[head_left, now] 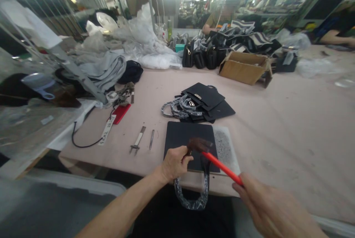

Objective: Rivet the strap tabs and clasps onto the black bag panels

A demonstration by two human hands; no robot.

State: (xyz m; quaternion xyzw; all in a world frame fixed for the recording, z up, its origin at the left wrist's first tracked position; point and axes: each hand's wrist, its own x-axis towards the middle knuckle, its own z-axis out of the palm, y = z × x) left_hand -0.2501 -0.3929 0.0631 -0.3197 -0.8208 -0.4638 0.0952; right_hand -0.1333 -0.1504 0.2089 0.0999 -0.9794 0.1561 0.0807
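Hammer [200, 145]: head blurred, over the near edge of the black bag [188, 140]; red handle runs back to the right hand [266, 208].
Right hand: grip closed around the handle's end.
Left hand [174, 163]: fingers curled shut on something small beneath the hammer head; what it is cannot be told.
Black bag: flat on the worktop [277, 119], wrapped handle [194, 197] hanging over the edge.
Behind: stack of black bags [205, 101].
Left: tweezers [137, 142].

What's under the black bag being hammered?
Under the black bag a grey speckled slab shows along the right edge; how far it extends beneath is hidden. The wrapped handle hangs off the table.

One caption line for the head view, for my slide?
Right hand swings a red-handled hammer over a black bag steadied by the left hand.
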